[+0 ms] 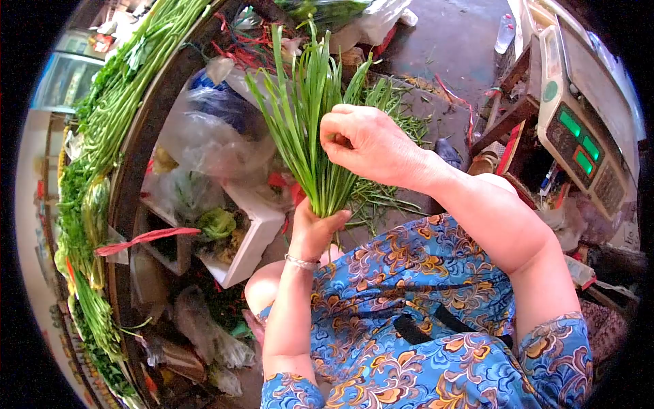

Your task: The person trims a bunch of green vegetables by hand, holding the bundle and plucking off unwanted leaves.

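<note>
My left hand (319,228) is closed round the lower ends of a bunch of Chinese chives (310,129). The long flat green leaves fan upward, and a silvery bracelet (302,262) circles the wrist below. Against the right side of the leaves is my right hand (364,144), its fingers curled into a pinch. Whatever lies between those fingertips is hidden. Behind and below that hand, loose green trimmings (381,198) are scattered on the ground.
Bundles of leafy greens (112,123) line a curved stall edge at left. A white foam box (255,235) and plastic bags (211,129) sit beneath it. At right stands a scale (579,140) with lit green digits. A plastic bottle (505,34) lies on the floor farther back.
</note>
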`<action>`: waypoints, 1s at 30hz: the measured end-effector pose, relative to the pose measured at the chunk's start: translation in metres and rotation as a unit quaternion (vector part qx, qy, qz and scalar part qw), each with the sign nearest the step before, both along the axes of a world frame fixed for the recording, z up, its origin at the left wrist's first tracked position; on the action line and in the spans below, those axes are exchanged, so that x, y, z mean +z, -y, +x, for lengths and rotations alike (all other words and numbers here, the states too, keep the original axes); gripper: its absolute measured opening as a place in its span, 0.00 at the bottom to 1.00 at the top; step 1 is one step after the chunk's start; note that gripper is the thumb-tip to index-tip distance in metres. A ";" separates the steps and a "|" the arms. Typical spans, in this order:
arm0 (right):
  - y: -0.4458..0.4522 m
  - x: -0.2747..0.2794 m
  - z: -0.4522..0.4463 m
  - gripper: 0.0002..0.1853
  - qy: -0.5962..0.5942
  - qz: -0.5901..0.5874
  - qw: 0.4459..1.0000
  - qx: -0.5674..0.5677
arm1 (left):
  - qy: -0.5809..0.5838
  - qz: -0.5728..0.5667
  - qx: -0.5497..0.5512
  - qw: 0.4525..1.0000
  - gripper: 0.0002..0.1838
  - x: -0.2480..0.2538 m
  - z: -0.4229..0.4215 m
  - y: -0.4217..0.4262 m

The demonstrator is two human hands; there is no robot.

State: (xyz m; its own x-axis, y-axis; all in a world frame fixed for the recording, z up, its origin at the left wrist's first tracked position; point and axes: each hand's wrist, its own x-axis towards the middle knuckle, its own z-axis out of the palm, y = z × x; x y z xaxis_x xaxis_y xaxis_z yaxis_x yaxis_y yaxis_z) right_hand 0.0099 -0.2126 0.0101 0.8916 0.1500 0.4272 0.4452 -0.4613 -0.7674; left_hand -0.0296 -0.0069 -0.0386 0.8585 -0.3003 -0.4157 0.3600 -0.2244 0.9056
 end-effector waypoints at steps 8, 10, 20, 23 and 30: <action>0.029 0.016 0.013 0.08 0.093 0.031 0.988 -0.123 | -0.003 0.034 -0.014 0.999 0.21 -0.006 -0.003 -0.005; 0.036 0.018 0.014 0.10 0.089 0.050 0.986 -0.130 | 0.001 0.004 -0.013 1.000 0.21 -0.015 -0.004 -0.008; 0.064 0.006 0.020 0.09 0.078 -0.099 0.976 -0.178 | 0.027 0.035 -0.056 0.997 0.19 -0.020 -0.007 -0.006; 0.064 0.003 0.020 0.08 0.066 -0.114 0.973 -0.189 | 0.011 0.032 -0.043 0.998 0.18 -0.012 -0.008 -0.003; 0.066 0.001 0.021 0.08 0.050 -0.032 0.975 -0.216 | 0.035 0.062 -0.079 0.994 0.22 -0.019 -0.006 -0.003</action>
State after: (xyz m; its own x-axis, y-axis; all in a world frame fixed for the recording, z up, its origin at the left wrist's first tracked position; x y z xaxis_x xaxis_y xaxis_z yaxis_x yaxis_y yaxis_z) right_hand 0.0313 -0.2781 0.0110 0.8319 -0.2018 0.5170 0.2692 -0.6679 -0.6939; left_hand -0.0358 -0.0036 -0.0577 0.8321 -0.3848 -0.3995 0.2491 -0.3842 0.8890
